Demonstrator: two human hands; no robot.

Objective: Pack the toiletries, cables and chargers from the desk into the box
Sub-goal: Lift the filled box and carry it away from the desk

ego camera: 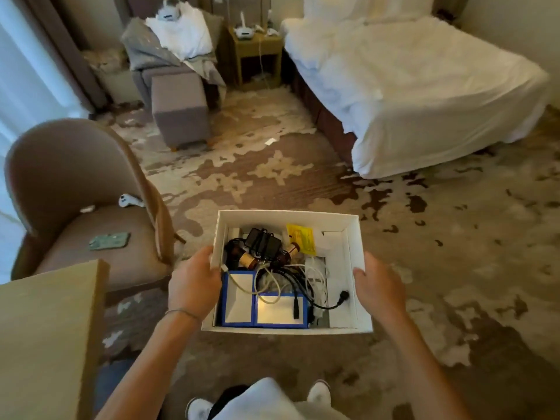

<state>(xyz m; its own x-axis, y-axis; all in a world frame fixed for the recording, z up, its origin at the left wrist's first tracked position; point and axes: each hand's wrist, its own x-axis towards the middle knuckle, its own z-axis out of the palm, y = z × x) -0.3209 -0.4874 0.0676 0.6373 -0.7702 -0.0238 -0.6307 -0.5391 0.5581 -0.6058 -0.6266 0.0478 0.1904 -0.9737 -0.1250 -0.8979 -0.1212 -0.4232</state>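
I hold a white cardboard box (354,253) in the air above the carpet, in front of my body. My left hand (194,283) grips its left wall and my right hand (378,286) grips its right wall. Inside lie a black charger (263,242) with its cord wrapped round it, brown bottles (248,260), a yellow sachet (301,237), white cables (315,278), a black cable (333,303) and two blue-edged white packs (266,307).
A corner of the wooden desk (48,328) is at lower left. Beside it stands a padded chair (75,189) with a white earbud case (128,201) and a green phone-like item (109,241). An ottoman (180,110), a nightstand (257,53) and a bed (409,86) stand further off.
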